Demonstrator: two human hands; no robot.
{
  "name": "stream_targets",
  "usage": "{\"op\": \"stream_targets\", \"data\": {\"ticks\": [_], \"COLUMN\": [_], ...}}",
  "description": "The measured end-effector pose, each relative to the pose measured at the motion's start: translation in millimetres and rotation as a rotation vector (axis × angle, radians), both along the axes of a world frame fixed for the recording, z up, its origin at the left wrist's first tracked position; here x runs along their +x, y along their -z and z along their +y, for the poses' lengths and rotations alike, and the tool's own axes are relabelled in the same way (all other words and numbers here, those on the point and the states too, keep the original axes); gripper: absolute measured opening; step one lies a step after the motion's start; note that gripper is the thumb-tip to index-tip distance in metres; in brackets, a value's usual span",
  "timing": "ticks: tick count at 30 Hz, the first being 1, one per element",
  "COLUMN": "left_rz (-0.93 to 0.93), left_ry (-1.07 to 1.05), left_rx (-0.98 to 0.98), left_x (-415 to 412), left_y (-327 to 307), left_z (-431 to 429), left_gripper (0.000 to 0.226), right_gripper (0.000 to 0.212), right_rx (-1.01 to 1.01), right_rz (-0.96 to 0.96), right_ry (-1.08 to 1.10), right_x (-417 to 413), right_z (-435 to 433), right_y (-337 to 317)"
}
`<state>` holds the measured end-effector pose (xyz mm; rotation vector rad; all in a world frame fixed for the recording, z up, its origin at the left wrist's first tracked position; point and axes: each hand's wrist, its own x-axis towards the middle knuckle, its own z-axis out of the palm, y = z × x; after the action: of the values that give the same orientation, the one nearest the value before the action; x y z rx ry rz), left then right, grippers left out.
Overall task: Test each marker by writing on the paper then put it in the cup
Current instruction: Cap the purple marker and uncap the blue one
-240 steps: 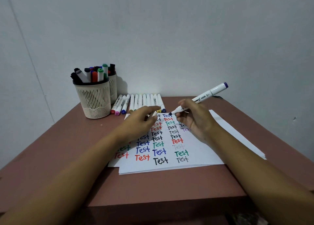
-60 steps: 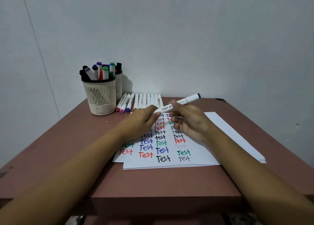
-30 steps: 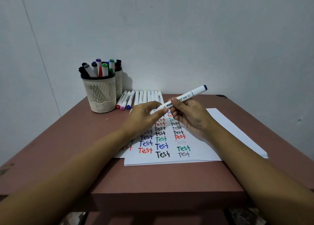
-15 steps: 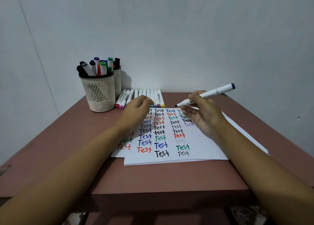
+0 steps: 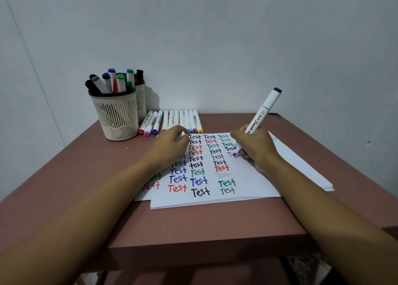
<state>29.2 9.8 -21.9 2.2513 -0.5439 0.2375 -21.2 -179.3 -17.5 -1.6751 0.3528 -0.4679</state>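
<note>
a: head view. how's the writing step going?
b: right hand is gripping the marker low, fingers curled round it, tip touching the paper beside the purple word. advising light pressure and short strokes.
a: other hand?
b: left hand is resting curled on the paper's top edge. cannot tell if it's holding a cap. cup is standing back left.

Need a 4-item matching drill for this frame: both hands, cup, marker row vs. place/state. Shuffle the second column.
1 right hand
2 left hand
3 cup
4 row of markers

A stands at the table's far left, filled with capped markers
B lies side by side, right of the cup
C rests on the paper's far left corner
D grips a marker, tip down at the paper

Pairs: 1-D, 2-C, 3-A, 4-B
</note>
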Motion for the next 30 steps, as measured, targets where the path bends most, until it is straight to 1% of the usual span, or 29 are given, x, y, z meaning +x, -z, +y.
{"op": "stream_targets", "data": {"ticks": [9, 15, 19, 23, 27, 30], "left_rz": [0.025, 0.041, 0.040, 0.032, 0.035, 0.033], "left_ry": [-0.023, -0.020, -0.024, -0.027, -0.024, -0.021], "left_rx": [-0.066, -0.066, -0.063, -0.040, -0.034, -0.027], "left_x": [1.6, 1.5, 2.0, 2.4, 1.6, 1.8], "left_y": [-1.6, -2.3, -1.8, -1.7, -2.7, -2.5], "left_z": [0.7, 1.4, 1.8, 1.3, 1.0, 1.4], "left_gripper": [0.026, 0.027, 0.027, 0.027, 0.027, 0.027], "right_gripper": [0.019, 0.016, 0.020, 0.023, 0.019, 0.023], "right_rx": [-0.072, -0.113, -0.151, -0.067, -0.112, -0.127], "right_rz": [-0.016, -0.027, -0.036, -0.044, -0.026, -0.012], "right_ry": [-0.024, -0.015, 0.030, 0.023, -0.005, -0.041], "right_x": [-2.7, -2.7, -2.4, -1.4, -3.6, -5.4], "right_z": [2.9, 3.2, 2.2, 1.9, 4.0, 4.6], "right_y": [2.4, 2.9, 4.6, 4.5, 3.3, 2.1]}}
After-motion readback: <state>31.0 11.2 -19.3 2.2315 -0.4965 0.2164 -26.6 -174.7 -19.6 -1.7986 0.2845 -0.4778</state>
